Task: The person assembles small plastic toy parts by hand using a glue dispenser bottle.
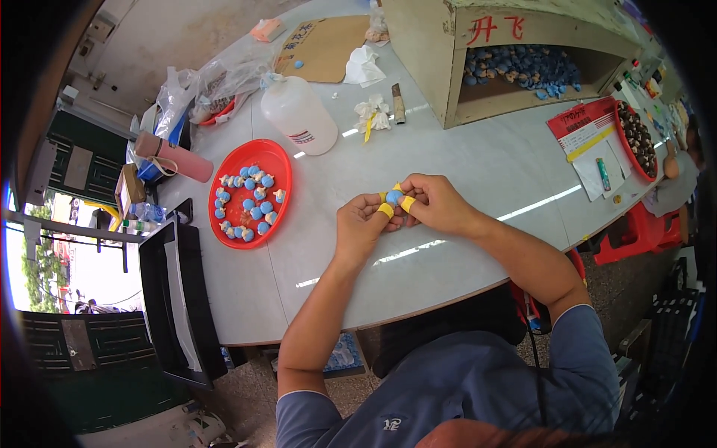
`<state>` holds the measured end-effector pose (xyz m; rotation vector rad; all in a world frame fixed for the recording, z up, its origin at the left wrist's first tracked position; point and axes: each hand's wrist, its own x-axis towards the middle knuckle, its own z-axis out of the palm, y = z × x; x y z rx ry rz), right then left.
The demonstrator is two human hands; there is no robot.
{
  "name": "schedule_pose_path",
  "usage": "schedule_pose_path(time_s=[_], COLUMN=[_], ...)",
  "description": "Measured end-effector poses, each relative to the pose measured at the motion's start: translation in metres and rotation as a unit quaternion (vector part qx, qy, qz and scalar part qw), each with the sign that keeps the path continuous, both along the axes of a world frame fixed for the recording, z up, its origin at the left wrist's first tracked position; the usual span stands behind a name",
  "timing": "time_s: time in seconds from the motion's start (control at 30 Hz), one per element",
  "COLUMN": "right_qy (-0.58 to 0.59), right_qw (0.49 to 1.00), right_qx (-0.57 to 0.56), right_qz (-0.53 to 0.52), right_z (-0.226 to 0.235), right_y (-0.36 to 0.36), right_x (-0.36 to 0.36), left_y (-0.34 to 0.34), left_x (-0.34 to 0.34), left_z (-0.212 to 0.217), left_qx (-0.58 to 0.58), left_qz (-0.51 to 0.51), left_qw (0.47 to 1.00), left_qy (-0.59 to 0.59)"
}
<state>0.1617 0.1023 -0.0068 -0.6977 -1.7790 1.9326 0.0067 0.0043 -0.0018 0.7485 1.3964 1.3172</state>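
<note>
Blue piece (393, 197), one: sitting between my two hands, over the grey table (515, 160), touching the fingertips of both. Left hand (358, 224), one: I am pinching the piece from its left side, fingers curling inward. Right hand (441, 205), one: I am grasping the same piece from its right side, thumb and finger closing on it. Yellow tape (386, 210), several bits: wrapping fingers of both hands. Red tray (258, 153), one: lying left of my hands, well apart from the piece, and holding blue-and-cream pieces (260, 194). White jug (299, 116), one: standing just beyond the tray.
</note>
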Motion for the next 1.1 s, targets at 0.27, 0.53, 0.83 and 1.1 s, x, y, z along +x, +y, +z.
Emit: schedule_pose_path(time_s=[0.27,0.53,0.83,1.1], right_qy=[-0.015,0.002,-0.002,-0.01], right_qw=[1.0,0.999,0.999,1.0], right_qx=[-0.012,-0.038,-0.036,-0.022], right_qz=[-0.005,-0.021,0.007,0.009], right_z=[0.0015,0.001,-0.0005,-0.0046], right_y=[-0.0015,-0.0005,0.0022,0.0005], right_x=[-0.0004,-0.0008,0.0006,-0.0003], left_y=[0.0001,0.0,-0.0001,-0.0015], left_x=[0.0046,0.0067,0.0034,0.0104], left_z=[-0.0032,-0.005,-0.0059,-0.0002], left_qx=[0.024,0.03,0.024,0.029], left_qz=[0.003,0.011,0.0,0.015], left_qw=[0.999,0.998,0.998,0.997], left_qy=[0.02,0.044,0.056,0.067])
